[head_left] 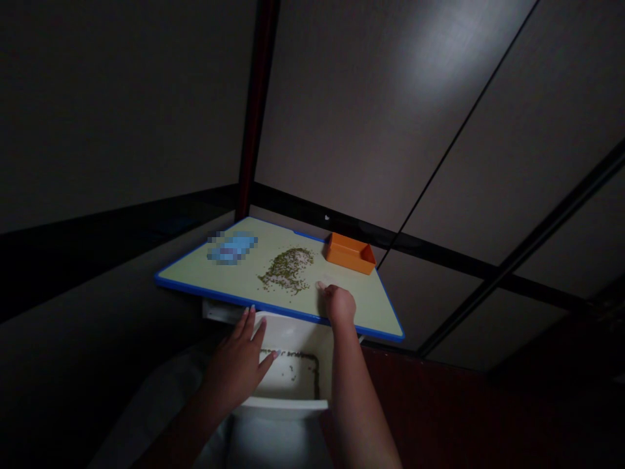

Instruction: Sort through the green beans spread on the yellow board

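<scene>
The left hand [240, 366] is splayed over a white bin [288, 407], lower centre; near green grains [287, 266], the right hand [340, 305] is curled, contents unclear.

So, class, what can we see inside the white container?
In the white container, grains line the far and right bottom edges; a few lie scattered. The left hand hides its left part.

The left hand [237, 368] is splayed, back upward and fingers [249, 322] pointing forward, while the right hand [340, 305], bent leftward on an outstretched forearm [358, 391], has curled fingers.
</scene>
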`<state>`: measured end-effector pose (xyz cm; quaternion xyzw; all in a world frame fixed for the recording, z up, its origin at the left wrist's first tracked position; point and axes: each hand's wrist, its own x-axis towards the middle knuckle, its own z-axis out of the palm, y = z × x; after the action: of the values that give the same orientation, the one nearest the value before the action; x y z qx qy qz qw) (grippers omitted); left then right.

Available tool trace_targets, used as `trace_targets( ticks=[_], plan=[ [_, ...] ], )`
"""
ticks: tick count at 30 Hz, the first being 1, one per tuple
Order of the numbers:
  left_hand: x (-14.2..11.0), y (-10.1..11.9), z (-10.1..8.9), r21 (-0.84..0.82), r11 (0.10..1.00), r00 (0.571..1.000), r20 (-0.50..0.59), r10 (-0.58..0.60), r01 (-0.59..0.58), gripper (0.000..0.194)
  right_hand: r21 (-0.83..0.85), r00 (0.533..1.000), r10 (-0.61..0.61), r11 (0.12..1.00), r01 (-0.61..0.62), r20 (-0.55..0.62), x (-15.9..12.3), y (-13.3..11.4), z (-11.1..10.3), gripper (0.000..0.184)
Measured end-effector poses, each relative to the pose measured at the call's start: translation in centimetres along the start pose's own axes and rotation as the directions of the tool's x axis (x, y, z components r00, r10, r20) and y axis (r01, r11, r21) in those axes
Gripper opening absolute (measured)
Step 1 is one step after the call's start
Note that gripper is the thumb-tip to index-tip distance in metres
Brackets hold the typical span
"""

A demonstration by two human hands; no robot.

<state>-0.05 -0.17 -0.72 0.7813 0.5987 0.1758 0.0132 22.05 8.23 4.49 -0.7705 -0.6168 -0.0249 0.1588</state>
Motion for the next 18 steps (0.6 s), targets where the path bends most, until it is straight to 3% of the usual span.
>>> trace_targets(
  ticks=[9,18],
  plan=[
    [0.0,-0.1,0.2,0.033,0.999,1.000,-0.015,0.019,-0.019,0.062,0.033,0.998,0.046,0.998,-0.045,-0.033,0.4,0.8,0.2,0.030],
    [0.1,-0.1,0.2,0.051,0.998,1.000,-0.002,0.021,-0.021,0.064,0.122,0.971,0.124,0.987,-0.101,-0.206,0.2,1.3,0.1,0.035]
  ],
)
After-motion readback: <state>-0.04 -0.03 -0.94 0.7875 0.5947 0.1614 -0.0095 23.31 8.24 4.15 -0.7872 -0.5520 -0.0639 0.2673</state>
